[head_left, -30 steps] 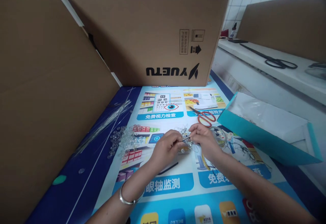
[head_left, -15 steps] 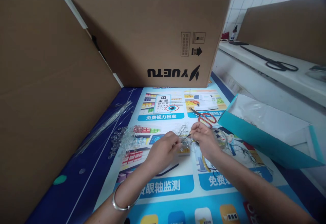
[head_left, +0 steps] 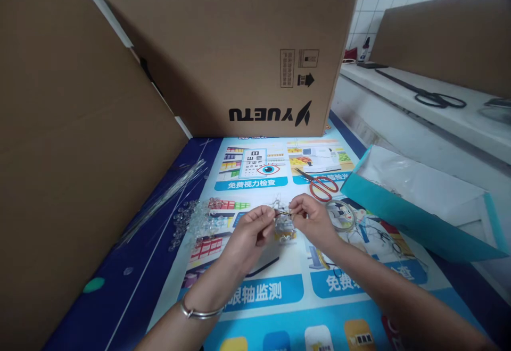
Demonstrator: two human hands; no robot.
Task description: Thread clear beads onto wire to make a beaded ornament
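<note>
Between the fingertips of both hands runs a short, thin dark strand [head_left: 283, 213], wire or cord, I cannot tell which. My left hand [head_left: 247, 234], with a silver bangle on its wrist, pinches one end. My right hand [head_left: 313, 223] pinches the other end. Just behind and below the strand lies a small tangle of fine wire and clear beads [head_left: 286, 234], partly hidden by the fingers. Left of my hands, loose clear beads [head_left: 195, 220] are spread in a pile. Beyond my right hand lie red-handled scissors [head_left: 324, 187], and a coil [head_left: 354, 222] of thin line sits beside that hand.
A bundle of thin straight strands [head_left: 165, 197] lies at the left. Dark thin loops [head_left: 393, 244] lie right of the coil, near a teal box [head_left: 403, 218] with a white inside. Cardboard panels [head_left: 207, 48] stand behind and left. Black scissors [head_left: 423, 93] rest on the right-hand ledge.
Both hands have shifted slightly left, and my left hand has turned so its thumb and fingers show more. The dark strand now lies nearly level between the fingertips. The view has moved slightly.
</note>
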